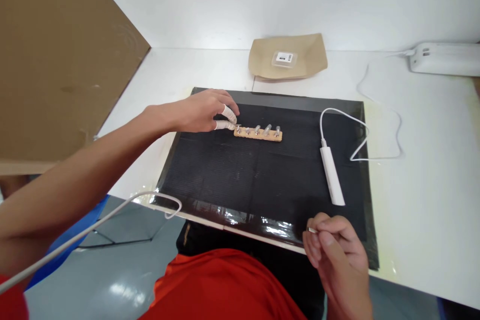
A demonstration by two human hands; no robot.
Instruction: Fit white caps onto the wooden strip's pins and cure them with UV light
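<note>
Head view lets us see both hands at work over a black mat [225,175], which lies on a white table [423,200]. Near the middle of the mat, toward its far side, is a narrow wooden strip [258,136], and on it five small upright fittings [267,130] stand in one row, some with a clear sleeve and some leaning.

Our left hand [204,110] wears white finger cots [228,113] on thumb and index finger. These two tips come close together at the left end of the strip, beside the first fitting; we cannot tell if they pinch it or only touch. Our right hand [339,255] is at the near edge of the mat, well apart from the strip, and pinches a small metal piece [312,230] between thumb and fingers. The rest of this piece is hidden by the hand.

To our judgement, the step in hand is handling the leftmost fitting. The next move calls for a light, exact grip there, so that the neighbouring fittings are not knocked, while the right hand keeps its piece secure.

On the right lies a white bar-shaped device [332,175] with a cable; behind the mat is a brown paper tray [314,57] holding a clear box [284,60].
</note>
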